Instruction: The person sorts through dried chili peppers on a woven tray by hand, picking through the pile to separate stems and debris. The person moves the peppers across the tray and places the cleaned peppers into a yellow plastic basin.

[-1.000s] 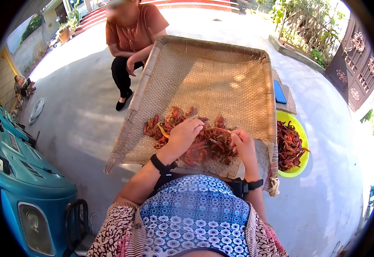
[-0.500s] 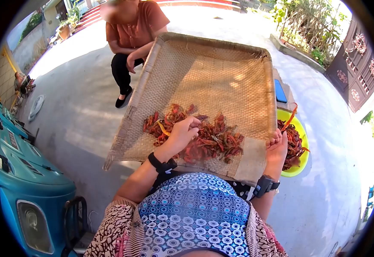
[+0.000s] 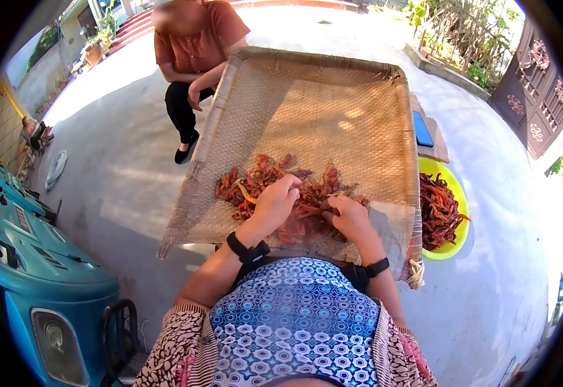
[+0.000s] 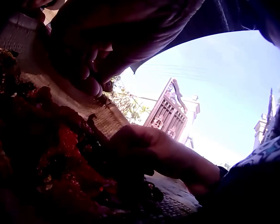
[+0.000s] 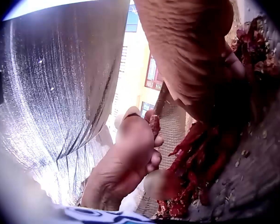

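Observation:
Dried red chili peppers (image 3: 256, 174) lie in a heap near the front edge of a woven tray (image 3: 314, 116), with one yellow pepper (image 3: 245, 192) among them. Over the middle of the heap is my left hand (image 3: 274, 201), its fingers curled. In the right wrist view that hand pinches a small red chili pepper (image 5: 154, 125) by the thumb. To its right my right hand (image 3: 350, 219) reaches down, bent fingertips among the peppers. Shadow hides those fingertips in the left wrist view, so I cannot tell whether they grip a pepper.
A yellow-green basin (image 3: 459, 242) full of red peppers stands on the ground right of the tray. Behind it a blue phone (image 3: 422, 129) lies on cardboard (image 3: 436, 152). A person (image 3: 197, 45) in a brown shirt is beyond the tray's left side. A teal vehicle (image 3: 49, 271) stands at left.
My right hand swung out to the basin with a long red pepper, then came back to the heap without it. The left hand stays over the heap.

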Motion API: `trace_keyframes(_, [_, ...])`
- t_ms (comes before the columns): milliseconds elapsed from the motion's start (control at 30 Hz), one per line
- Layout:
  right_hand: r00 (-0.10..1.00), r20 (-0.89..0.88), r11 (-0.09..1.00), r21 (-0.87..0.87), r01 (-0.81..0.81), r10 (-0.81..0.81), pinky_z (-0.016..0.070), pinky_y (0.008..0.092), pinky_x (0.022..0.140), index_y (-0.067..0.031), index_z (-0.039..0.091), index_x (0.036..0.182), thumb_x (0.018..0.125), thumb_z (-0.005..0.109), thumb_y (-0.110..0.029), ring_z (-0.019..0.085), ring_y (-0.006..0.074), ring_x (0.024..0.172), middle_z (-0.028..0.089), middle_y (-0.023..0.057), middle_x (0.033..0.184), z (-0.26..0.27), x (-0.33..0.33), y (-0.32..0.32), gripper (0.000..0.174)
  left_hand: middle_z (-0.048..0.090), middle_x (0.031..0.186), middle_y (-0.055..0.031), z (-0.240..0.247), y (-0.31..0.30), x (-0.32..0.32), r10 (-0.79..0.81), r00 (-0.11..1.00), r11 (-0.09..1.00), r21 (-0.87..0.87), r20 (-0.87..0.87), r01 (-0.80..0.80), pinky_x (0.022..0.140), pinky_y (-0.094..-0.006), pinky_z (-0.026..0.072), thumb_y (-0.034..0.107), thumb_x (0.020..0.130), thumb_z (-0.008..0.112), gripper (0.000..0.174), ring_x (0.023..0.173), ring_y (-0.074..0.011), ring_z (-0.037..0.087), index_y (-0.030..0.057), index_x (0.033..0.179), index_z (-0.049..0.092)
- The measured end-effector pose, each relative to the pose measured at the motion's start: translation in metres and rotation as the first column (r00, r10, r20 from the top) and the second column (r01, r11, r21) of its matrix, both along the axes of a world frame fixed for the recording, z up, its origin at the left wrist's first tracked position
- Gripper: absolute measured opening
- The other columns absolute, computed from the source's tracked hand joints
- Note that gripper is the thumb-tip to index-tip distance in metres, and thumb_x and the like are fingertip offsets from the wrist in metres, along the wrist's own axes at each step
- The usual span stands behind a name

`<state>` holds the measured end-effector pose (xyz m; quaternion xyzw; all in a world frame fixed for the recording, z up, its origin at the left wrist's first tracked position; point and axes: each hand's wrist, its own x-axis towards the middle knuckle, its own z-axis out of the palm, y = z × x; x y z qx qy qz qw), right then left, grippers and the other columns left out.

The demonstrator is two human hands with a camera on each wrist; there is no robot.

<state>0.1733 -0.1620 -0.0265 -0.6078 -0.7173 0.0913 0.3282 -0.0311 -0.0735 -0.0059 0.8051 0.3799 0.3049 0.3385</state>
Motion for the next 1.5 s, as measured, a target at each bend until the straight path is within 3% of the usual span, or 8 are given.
trace_keyframes(400, [0.544, -0.809, 0.969, -0.245, 0.028, -0.221, 0.0408, 0.0192, 0.057, -0.0040, 0.059, 0.100, 0.092, 0.061, -0.015, 0.051, 0.0061, 0.059, 0.058, -0.0004, 0.080, 0.016, 0.041, -0.015, 0.014, 0.068, 0.093, -0.0118, 0.002, -0.003, -0.001, 0.026, 0.999, 0.984, -0.179, 0.036, -0.019, 0.074, -0.0373, 0.0501, 0.015, 0.092, 0.057, 0.016, 0.085, -0.0263, 0.065, 0.0037, 0.104, 0.059])
trace_keyframes(600, [-0.257, -0.966, 0.902, -0.093, 0.421, 0.020, 0.0398, 0.0214, 0.055, -0.0067, 0.058, 0.107, 0.096, 0.057, -0.021, 0.049, 0.0071, 0.058, 0.058, -0.0002, 0.082, 0.033, 0.084, -0.029, 0.018, 0.067, 0.090, -0.0109, 0.010, -0.008, 0.001, -0.034, 0.997, 0.978, -0.202, 0.068, 0.047, 0.073, -0.0352, 0.0496, 0.016, 0.092, 0.058, 0.017, 0.082, -0.0233, 0.064, 0.0040, 0.104, 0.061])
trace_keyframes(800, [0.715, -0.682, 0.916, -0.369, -0.157, -0.152, 0.0445, 0.0223, 0.058, -0.0016, 0.058, 0.109, 0.092, 0.060, -0.020, 0.056, 0.0070, 0.064, 0.062, 0.0027, 0.078, 0.037, 0.015, -0.018, 0.025, 0.064, 0.089, -0.0062, 0.014, -0.015, 0.019, -0.205, 0.970, 0.937, -0.259, 0.129, 0.232, 0.068, -0.0286, 0.0500, 0.010, 0.094, 0.058, 0.020, 0.076, -0.0125, 0.059, 0.0000, 0.110, 0.058])
trace_keyframes(867, [0.941, -0.318, 0.993, 0.028, -0.112, 0.115, 0.0436, 0.0215, 0.056, -0.0005, 0.061, 0.104, 0.091, 0.062, -0.020, 0.054, 0.0069, 0.060, 0.062, 0.0017, 0.078, -0.003, 0.007, 0.000, 0.023, 0.065, 0.088, -0.0064, 0.013, -0.018, 0.020, -0.251, 0.959, 0.931, -0.239, 0.131, 0.276, 0.068, -0.0289, 0.0502, 0.009, 0.093, 0.058, 0.020, 0.076, -0.0127, 0.060, -0.0003, 0.111, 0.057])
trace_keyframes(1133, [0.476, -0.816, 0.945, -0.301, 0.131, -0.326, 0.0444, 0.0232, 0.062, -0.0045, 0.061, 0.102, 0.097, 0.056, -0.023, 0.052, 0.0065, 0.068, 0.059, 0.0008, 0.080, 0.022, 0.058, -0.023, 0.020, 0.058, 0.088, -0.0104, 0.013, -0.006, -0.009, -0.038, 0.945, 0.997, 0.048, -0.325, 0.057, 0.072, -0.0390, 0.0492, 0.019, 0.083, 0.068, 0.020, 0.083, -0.0278, 0.061, 0.0066, 0.097, 0.063])
trace_keyframes(1233, [-0.191, -0.977, 0.886, -0.171, 0.431, -0.095, 0.0408, 0.0240, 0.057, -0.0086, 0.058, 0.113, 0.099, 0.051, -0.034, 0.047, 0.0080, 0.065, 0.054, -0.0017, 0.080, 0.021, 0.089, -0.029, 0.030, 0.055, 0.092, -0.0098, 0.007, -0.010, -0.009, -0.027, 0.912, 0.993, 0.094, -0.409, 0.071, 0.073, -0.0406, 0.0492, 0.023, 0.083, 0.067, 0.016, 0.086, -0.0286, 0.061, 0.0085, 0.090, 0.062])
trace_keyframes(1333, [-0.152, -0.973, 0.917, -0.218, 0.334, -0.176, 0.0426, 0.0268, 0.065, -0.0091, 0.056, 0.116, 0.098, 0.052, -0.031, 0.049, 0.0090, 0.072, 0.056, -0.0010, 0.089, 0.021, 0.095, -0.035, 0.029, 0.056, 0.091, -0.0103, 0.006, -0.010, -0.009, -0.011, 0.920, 0.983, 0.163, -0.392, 0.081, 0.071, -0.0414, 0.0495, 0.022, 0.084, 0.065, 0.014, 0.085, -0.0294, 0.061, 0.0083, 0.088, 0.062])
trace_keyframes(1500, [0.414, -0.874, 0.963, -0.268, 0.028, -0.255, 0.0457, 0.0241, 0.060, -0.0055, 0.057, 0.113, 0.097, 0.055, -0.025, 0.054, 0.0082, 0.066, 0.062, 0.0025, 0.087, 0.013, 0.045, -0.023, 0.025, 0.061, 0.087, -0.0083, 0.014, -0.009, -0.006, 0.032, 0.942, 0.954, 0.290, -0.334, 0.070, 0.070, -0.0399, 0.0492, 0.019, 0.087, 0.062, 0.011, 0.083, -0.0289, 0.062, 0.0091, 0.090, 0.062])
